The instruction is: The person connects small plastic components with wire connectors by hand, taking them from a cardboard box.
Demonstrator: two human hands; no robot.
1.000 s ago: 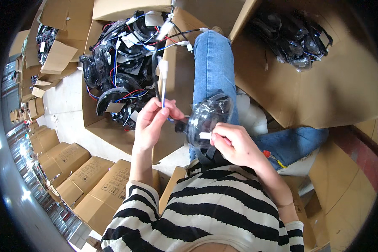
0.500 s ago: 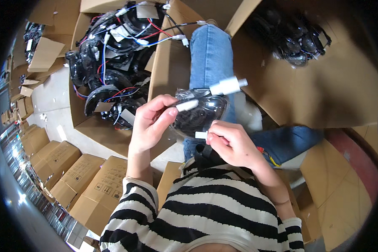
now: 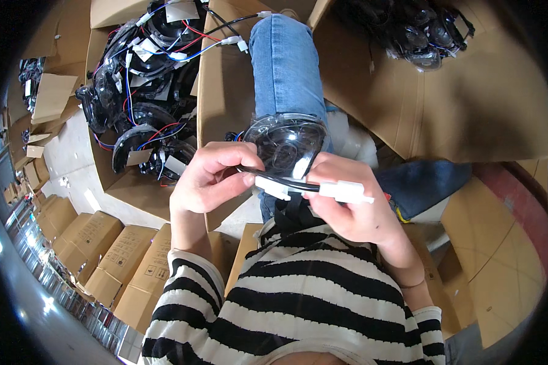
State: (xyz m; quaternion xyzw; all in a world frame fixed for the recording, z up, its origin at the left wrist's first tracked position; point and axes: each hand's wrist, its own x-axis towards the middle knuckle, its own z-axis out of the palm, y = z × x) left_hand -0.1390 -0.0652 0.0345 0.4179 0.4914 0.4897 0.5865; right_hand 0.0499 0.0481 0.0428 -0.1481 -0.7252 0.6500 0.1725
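A black lamp with a clear domed lens [image 3: 286, 140] rests against my lap, in front of my hands. My left hand [image 3: 210, 176] is closed in a pinch on a black cable [image 3: 289, 184] beside a white plug connector [image 3: 272, 187]. The cable runs across to my right hand, where a larger white connector [image 3: 344, 191] hangs free over the knuckles. My right hand [image 3: 353, 210] is closed, thumb against curled fingers, at a small white connector [image 3: 300, 169] that is mostly hidden.
At the left stands an open carton [image 3: 219, 91] full of black lamps [image 3: 146, 115] with coloured wires. Another open carton [image 3: 408, 115] at the right holds more lamps [image 3: 432, 36]. Closed cartons [image 3: 115, 258] line the lower left. My jeans-clad leg [image 3: 289, 67] stretches between the open cartons.
My hands have come closer together. The larger white connector has dropped from above the lamp to over my right hand. The view has shifted, so the cartons sit higher and further left.
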